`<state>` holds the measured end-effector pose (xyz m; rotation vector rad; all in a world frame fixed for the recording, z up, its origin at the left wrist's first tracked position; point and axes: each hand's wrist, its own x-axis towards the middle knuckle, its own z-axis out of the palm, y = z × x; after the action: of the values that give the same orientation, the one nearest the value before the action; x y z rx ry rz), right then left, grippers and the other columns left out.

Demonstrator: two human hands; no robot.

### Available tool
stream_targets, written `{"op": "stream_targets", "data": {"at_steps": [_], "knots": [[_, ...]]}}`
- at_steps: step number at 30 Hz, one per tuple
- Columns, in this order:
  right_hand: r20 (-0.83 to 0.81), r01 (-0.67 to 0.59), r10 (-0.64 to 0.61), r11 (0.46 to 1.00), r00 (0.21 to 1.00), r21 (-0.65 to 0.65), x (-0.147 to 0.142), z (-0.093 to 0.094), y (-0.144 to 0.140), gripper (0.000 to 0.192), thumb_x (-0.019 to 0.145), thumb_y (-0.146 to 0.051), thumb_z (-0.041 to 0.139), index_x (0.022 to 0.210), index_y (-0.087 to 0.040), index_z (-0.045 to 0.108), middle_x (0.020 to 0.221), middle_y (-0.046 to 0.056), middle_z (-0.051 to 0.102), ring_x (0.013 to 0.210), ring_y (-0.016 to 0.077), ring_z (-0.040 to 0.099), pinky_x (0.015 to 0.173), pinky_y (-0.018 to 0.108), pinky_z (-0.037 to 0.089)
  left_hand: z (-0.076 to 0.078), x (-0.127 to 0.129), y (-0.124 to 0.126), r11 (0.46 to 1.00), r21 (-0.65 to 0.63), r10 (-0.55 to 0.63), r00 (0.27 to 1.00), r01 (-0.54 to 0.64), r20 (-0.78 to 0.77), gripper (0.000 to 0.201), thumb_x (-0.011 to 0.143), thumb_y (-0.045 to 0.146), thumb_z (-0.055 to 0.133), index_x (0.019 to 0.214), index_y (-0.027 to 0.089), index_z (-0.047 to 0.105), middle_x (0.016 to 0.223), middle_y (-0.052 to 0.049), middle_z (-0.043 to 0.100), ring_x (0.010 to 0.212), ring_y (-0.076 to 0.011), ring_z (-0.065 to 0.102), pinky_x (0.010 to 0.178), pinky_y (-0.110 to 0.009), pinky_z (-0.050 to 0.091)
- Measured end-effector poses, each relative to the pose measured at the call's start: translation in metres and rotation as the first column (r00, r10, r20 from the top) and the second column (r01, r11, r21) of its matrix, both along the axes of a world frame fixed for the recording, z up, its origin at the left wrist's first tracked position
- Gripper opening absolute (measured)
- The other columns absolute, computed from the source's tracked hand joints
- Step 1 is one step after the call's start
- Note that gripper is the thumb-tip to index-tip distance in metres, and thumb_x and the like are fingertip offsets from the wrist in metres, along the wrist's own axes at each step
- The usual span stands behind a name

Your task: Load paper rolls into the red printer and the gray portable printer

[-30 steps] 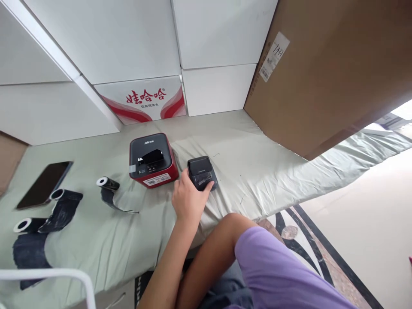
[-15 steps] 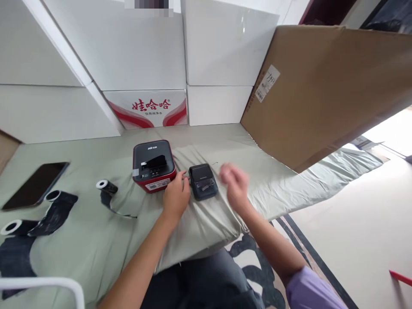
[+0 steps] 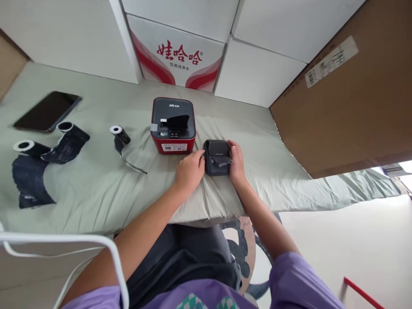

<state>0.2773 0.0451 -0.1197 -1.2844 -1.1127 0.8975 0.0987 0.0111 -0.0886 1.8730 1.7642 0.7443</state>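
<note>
A small black printer [image 3: 217,155] lies on the pale green cloth [image 3: 96,193] near the front edge. My left hand [image 3: 189,171] grips its left side and my right hand [image 3: 237,162] grips its right side. Just behind and to the left stands a larger red and black printer [image 3: 173,124] with a white label on its front.
A dark ribbon roll [image 3: 119,134] with a loose tail lies left of the red printer. Two more rolls [image 3: 66,139] and a phone [image 3: 48,110] sit at far left. White boxes [image 3: 257,73] and a brown carton [image 3: 347,94] wall the back. A white wire frame [image 3: 64,240] is at lower left.
My right hand came in from the right and closed on the small black printer's right side. My left hand stayed at its left side. The view tilted down and shifted.
</note>
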Motion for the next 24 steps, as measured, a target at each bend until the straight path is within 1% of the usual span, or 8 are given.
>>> {"op": "stream_targets", "data": {"at_steps": [2,6,10,13,18,21,24], "knots": [[0.044,0.002,-0.003,1.000,0.999,0.012,0.001,0.003,-0.001,0.053,0.095,-0.070,0.052,0.122,-0.026,0.064,0.135,0.009,0.069,0.132,0.0258,0.062,0.123,0.048,0.044,0.001,-0.001,-0.003,1.000,0.004,0.007,1.000,-0.007,0.007,0.044,0.104,0.020,0.047,0.138,0.027,0.074,0.129,-0.007,0.078,0.116,-0.0277,0.074,0.100,-0.036,0.057],[0.101,0.018,-0.021,1.000,0.995,0.024,0.000,0.004,-0.003,0.049,0.097,-0.068,0.051,0.121,-0.027,0.062,0.132,0.008,0.069,0.129,0.0251,0.061,0.122,0.047,0.045,0.002,-0.002,-0.002,0.998,-0.065,-0.022,1.000,0.023,0.016,0.048,0.101,0.018,0.049,0.141,0.027,0.075,0.121,-0.008,0.081,0.112,-0.0273,0.075,0.094,-0.034,0.058],[0.146,0.025,-0.028,0.999,0.989,0.024,0.001,0.002,-0.001,0.043,0.098,-0.064,0.051,0.121,-0.028,0.060,0.133,0.006,0.067,0.130,0.0244,0.060,0.123,0.047,0.044,0.003,-0.005,0.003,0.991,-0.128,-0.023,0.999,0.026,0.023,0.048,0.101,0.021,0.051,0.141,0.028,0.075,0.117,-0.011,0.082,0.109,-0.0298,0.076,0.093,-0.037,0.058],[0.121,0.025,-0.028,0.999,0.992,0.027,0.002,-0.002,0.000,0.045,0.097,-0.063,0.052,0.123,-0.028,0.058,0.137,0.007,0.066,0.132,0.0249,0.060,0.124,0.048,0.042,0.002,-0.006,0.007,0.987,-0.159,-0.011,1.000,0.014,0.019,0.046,0.101,0.023,0.051,0.138,0.030,0.077,0.117,-0.012,0.082,0.113,-0.0320,0.075,0.095,-0.040,0.058],[0.089,0.005,-0.010,0.999,0.996,0.053,0.000,-0.005,0.001,0.049,0.096,-0.063,0.051,0.129,-0.027,0.056,0.147,0.009,0.062,0.140,0.0247,0.057,0.127,0.048,0.039,-0.003,-0.003,0.007,0.993,-0.119,0.003,1.000,-0.002,0.005,0.047,0.101,0.023,0.052,0.141,0.032,0.075,0.118,-0.010,0.082,0.115,-0.0317,0.075,0.098,-0.041,0.058],[0.104,0.028,-0.037,0.996,0.994,0.082,-0.001,-0.003,0.001,0.049,0.093,-0.063,0.052,0.126,-0.027,0.058,0.145,0.009,0.063,0.140,0.0245,0.056,0.128,0.049,0.039,-0.006,-0.002,0.006,0.996,-0.092,0.014,1.000,-0.013,0.016,0.046,0.102,0.024,0.052,0.141,0.031,0.075,0.121,-0.011,0.082,0.115,-0.0312,0.075,0.099,-0.041,0.058],[0.105,0.050,-0.059,0.995,0.993,0.083,-0.001,-0.003,0.003,0.049,0.092,-0.062,0.052,0.124,-0.026,0.060,0.142,0.009,0.064,0.137,0.0241,0.058,0.128,0.048,0.039,-0.007,-0.002,0.006,0.997,-0.070,0.017,0.999,-0.014,0.041,0.046,0.102,0.024,0.051,0.140,0.031,0.075,0.122,-0.010,0.081,0.115,-0.0311,0.075,0.098,-0.041,0.058]]}}
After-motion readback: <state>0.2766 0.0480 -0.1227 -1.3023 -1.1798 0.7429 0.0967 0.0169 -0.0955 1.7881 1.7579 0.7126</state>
